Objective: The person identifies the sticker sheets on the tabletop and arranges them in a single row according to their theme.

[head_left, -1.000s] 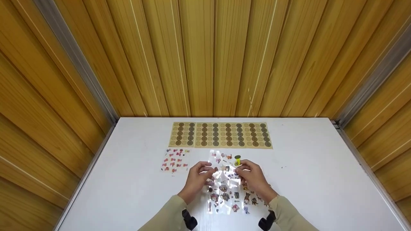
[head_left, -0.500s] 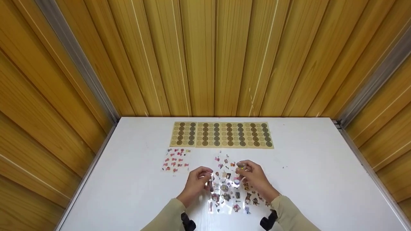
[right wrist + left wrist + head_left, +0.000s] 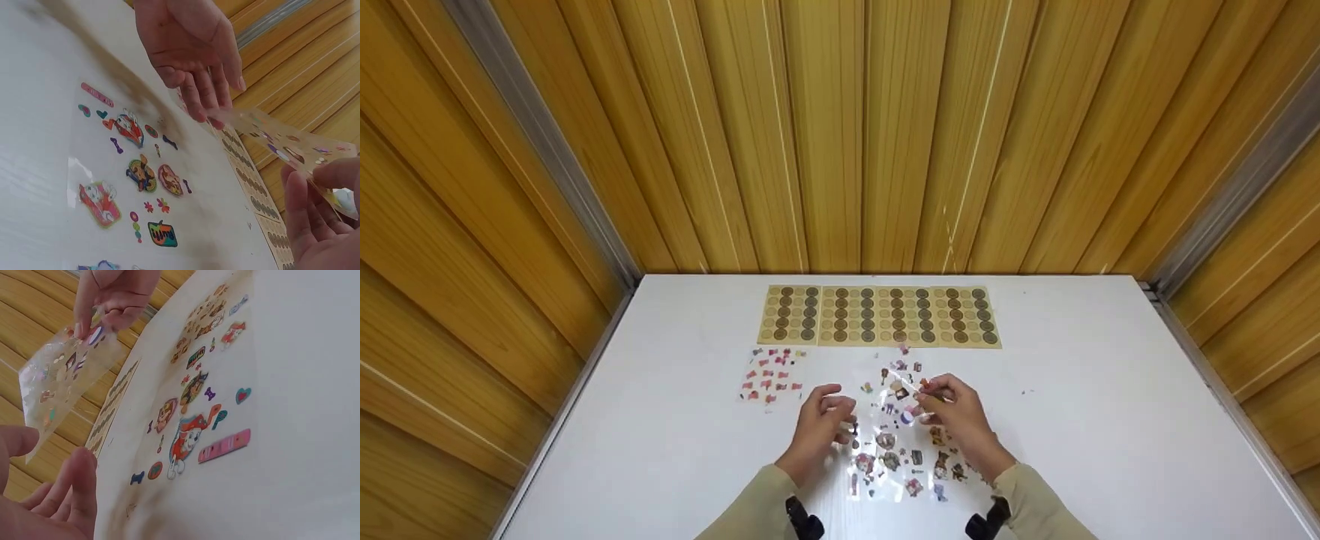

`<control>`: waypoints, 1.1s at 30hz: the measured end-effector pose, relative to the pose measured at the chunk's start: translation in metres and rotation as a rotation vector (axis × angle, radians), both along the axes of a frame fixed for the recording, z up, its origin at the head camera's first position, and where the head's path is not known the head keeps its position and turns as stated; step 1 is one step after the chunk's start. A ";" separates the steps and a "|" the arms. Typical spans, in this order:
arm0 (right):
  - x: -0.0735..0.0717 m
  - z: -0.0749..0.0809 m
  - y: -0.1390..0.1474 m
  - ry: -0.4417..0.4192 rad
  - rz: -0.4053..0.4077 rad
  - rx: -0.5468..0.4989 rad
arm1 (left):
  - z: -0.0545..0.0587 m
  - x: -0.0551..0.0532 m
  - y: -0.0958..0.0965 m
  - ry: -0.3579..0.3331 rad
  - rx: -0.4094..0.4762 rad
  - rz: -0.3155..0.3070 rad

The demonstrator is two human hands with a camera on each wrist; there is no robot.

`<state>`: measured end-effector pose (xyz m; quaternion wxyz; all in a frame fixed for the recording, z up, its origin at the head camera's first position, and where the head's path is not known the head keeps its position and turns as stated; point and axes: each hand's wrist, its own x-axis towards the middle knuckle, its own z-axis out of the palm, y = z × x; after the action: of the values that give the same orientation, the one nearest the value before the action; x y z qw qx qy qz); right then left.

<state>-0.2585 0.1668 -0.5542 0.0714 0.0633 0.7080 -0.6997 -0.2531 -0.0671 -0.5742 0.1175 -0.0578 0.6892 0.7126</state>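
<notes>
- The landmark is the row of tan sheets (image 3: 877,316), printed with columns of pale and dark circles, lying on the white table (image 3: 682,375).
- On the near side of the row, the right hand (image 3: 956,416) holds the clear sticker sheet (image 3: 62,377), its edge pinched between thumb and fingers.
- That clear sticker sheet is raised off the table and tilted, its small colourful stickers showing, between the row and the person.
- The left hand (image 3: 819,427), also on the near side of the row, has its thumb and fingers apart in a loose, fairly wide curve, palm turned inward, pinching nothing; one end of the raised sheet comes right beside its fingertips, and whether they touch I cannot tell.
- Farther toward the person from the row, the flat sticker sheet (image 3: 890,460) lies on the table, with cartoon dogs, bones, hearts and a pink strip (image 3: 225,445).
- More brown stickers (image 3: 941,466) lie beside it, well apart from the row; whether they share its backing I cannot tell.
- The pink sticker sheet (image 3: 771,375) lies just beside the row's near edge, at its left end.
- Beyond the row stands the wood-look wall (image 3: 847,135).
</notes>
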 end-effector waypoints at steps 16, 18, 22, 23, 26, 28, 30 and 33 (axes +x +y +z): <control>0.019 -0.013 -0.014 0.376 0.155 0.387 | 0.014 -0.009 0.002 0.002 0.176 -0.080; 0.019 -0.013 -0.011 0.338 0.214 0.360 | 0.017 -0.011 0.000 0.035 0.152 -0.067; 0.018 -0.014 -0.006 0.171 0.257 0.219 | 0.022 -0.013 -0.003 0.111 0.098 -0.093; 0.016 -0.015 -0.005 0.132 0.248 0.182 | 0.023 -0.013 -0.004 0.134 0.086 -0.112; 0.011 -0.014 -0.002 0.008 0.206 0.071 | 0.027 -0.013 -0.005 0.225 0.045 -0.165; 0.008 -0.012 0.001 -0.059 0.202 -0.024 | 0.029 -0.013 -0.005 0.299 0.000 -0.193; 0.007 -0.011 0.003 -0.126 0.214 -0.127 | 0.031 -0.012 -0.005 0.373 -0.050 -0.208; 0.007 -0.009 0.006 -0.179 0.270 -0.257 | 0.031 -0.011 -0.005 0.478 -0.127 -0.211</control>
<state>-0.2512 0.1728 -0.5635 0.2346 0.0199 0.6060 -0.7598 -0.2645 -0.0722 -0.5437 0.0211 0.1772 0.7431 0.6450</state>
